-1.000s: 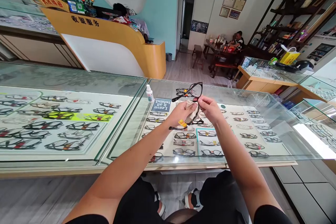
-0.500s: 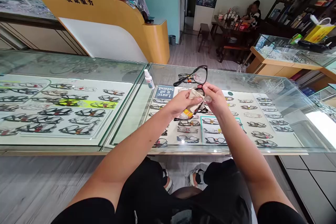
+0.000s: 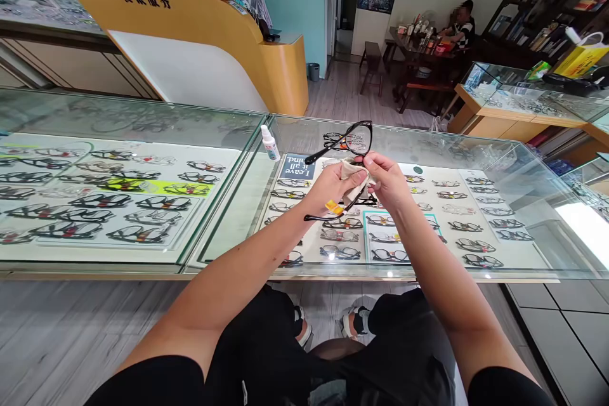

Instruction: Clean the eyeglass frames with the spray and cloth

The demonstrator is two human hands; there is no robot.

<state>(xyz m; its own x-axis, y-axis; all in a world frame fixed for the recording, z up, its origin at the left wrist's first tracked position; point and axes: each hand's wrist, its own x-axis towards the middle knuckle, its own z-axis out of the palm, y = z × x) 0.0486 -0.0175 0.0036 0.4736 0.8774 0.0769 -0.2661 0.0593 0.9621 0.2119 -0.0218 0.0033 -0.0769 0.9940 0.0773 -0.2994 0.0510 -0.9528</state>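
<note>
A pair of black-framed eyeglasses (image 3: 362,138) is held up above the glass counter, temples unfolded and pointing left. My right hand (image 3: 387,179) grips the frame near its middle, thumb and fingers closed. Pinched in my left hand (image 3: 335,184) is a pale cleaning cloth (image 3: 353,171), folded over the nearer lens, so that lens is mostly hidden. A yellow-orange tag (image 3: 334,207) hangs on the nearer temple. To the left of the hands, a white spray bottle (image 3: 270,144) stands on the counter top.
Under the glass of the display counter (image 3: 228,222) lie rows of eyeglasses. Beyond it is a wooden cashier desk (image 3: 285,76). Another display case (image 3: 523,111) stands at the right. A person (image 3: 460,28) sits at a dark table at the back.
The eyeglasses have shifted slightly left and tilted, with the temples lower and farther left. The cloth has moved over the nearer lens between my fingers. Both hands keep their holds.
</note>
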